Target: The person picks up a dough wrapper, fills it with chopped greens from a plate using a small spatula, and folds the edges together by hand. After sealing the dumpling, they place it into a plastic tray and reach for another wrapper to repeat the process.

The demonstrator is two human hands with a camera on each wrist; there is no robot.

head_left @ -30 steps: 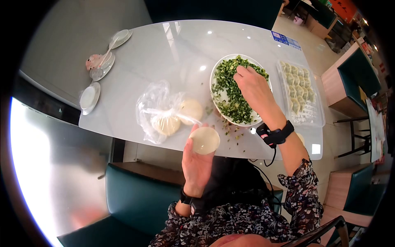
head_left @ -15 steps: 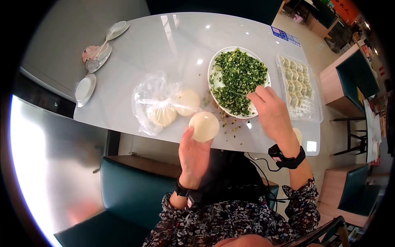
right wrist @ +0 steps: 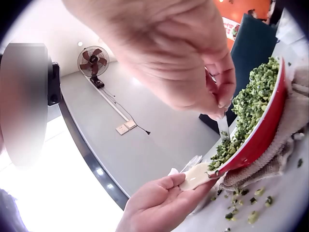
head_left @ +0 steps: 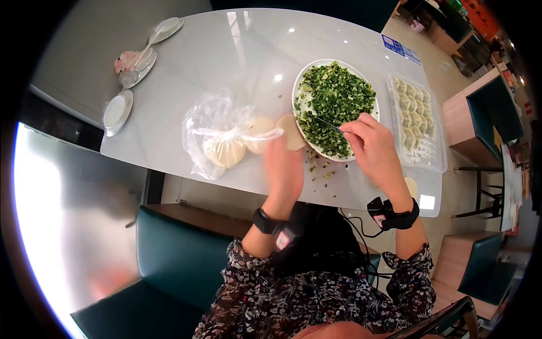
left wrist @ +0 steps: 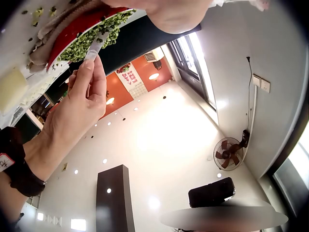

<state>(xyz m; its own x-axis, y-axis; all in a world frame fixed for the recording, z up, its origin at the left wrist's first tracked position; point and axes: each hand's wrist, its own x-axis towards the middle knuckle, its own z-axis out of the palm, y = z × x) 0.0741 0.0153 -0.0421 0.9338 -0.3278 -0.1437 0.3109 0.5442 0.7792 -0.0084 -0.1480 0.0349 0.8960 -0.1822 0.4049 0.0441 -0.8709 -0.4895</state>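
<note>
My left hand [head_left: 284, 172], blurred in the head view, holds a round dumpling wrapper [head_left: 291, 133] beside the bowl's near left rim. The right wrist view shows its thumb on the wrapper [right wrist: 195, 177] and its fingers beneath. My right hand [head_left: 371, 148] pinches a thin flat filling spatula [head_left: 329, 124] at the bowl's near right side. The spatula's tip is in chopped green filling [head_left: 339, 90]. This filling is heaped in a bowl [head_left: 303, 104], white inside and red outside [right wrist: 263, 143]. Under the bowl lies a folded cloth [right wrist: 273, 168].
A clear tray [head_left: 436, 148] with rows of folded dumplings stands right of the bowl. Left of it lies a plastic bag [head_left: 206, 113] around pale dough rounds [head_left: 226, 152]. Green crumbs [head_left: 323, 173] dot the table by its near edge. Small dishes [head_left: 117, 111] line the left side.
My right hand has come from over the filling to the bowl's near right side. My left hand has carried the wrapper forward, up against the bowl's left side.
</note>
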